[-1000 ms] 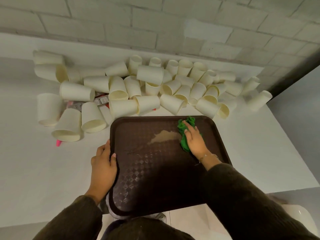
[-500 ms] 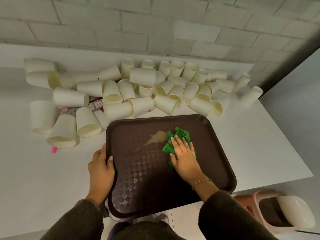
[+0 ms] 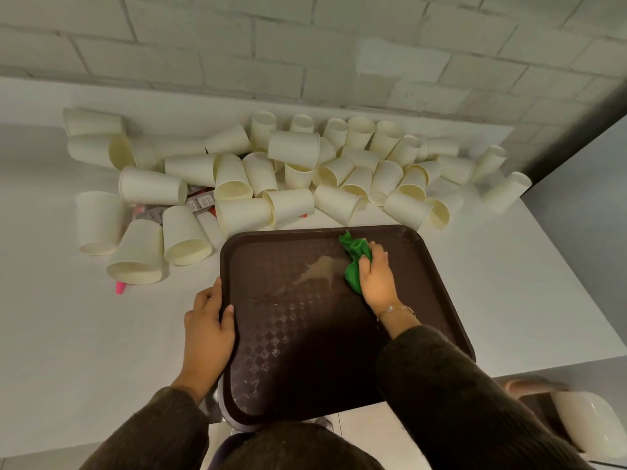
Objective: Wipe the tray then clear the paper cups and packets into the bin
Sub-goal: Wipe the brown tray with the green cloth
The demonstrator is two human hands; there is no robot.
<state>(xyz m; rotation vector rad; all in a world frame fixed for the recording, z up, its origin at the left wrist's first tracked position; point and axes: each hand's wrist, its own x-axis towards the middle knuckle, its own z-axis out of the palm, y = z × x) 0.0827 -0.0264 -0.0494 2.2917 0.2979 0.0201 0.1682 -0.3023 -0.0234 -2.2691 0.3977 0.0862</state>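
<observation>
Tray gripped at its left rim, cloth beside the spill

The tray, dark brown and patterned, lies flat on the white counter, and its near edge juts out past the counter's front edge, above the floor. Nearest the camera, two dark sleeves reach forward. The left grip clasps the tray's left rim: the thumb lies over onto the inner face and the fingers run along the outside. The right arm crosses the tray's right half, a thin bracelet at the wrist. The right grip is closed round a bunched green cloth and presses it to the tray near the far right corner. A pale brown spill spreads just to the left of the cloth, touching it.

To the left of the tray the counter lies bare up to the heap, and to its right there is bare counter out to the edge. Low on the right, beside the counter, stands the bin with a white lid. Past the tray's far rim the paper cups lie heaped, most on their sides, and the nearest almost touch that rim. Packets show between the cups on the left, and a pink one pokes out from under a near cup. The heap reaches back to the grey block wall
</observation>
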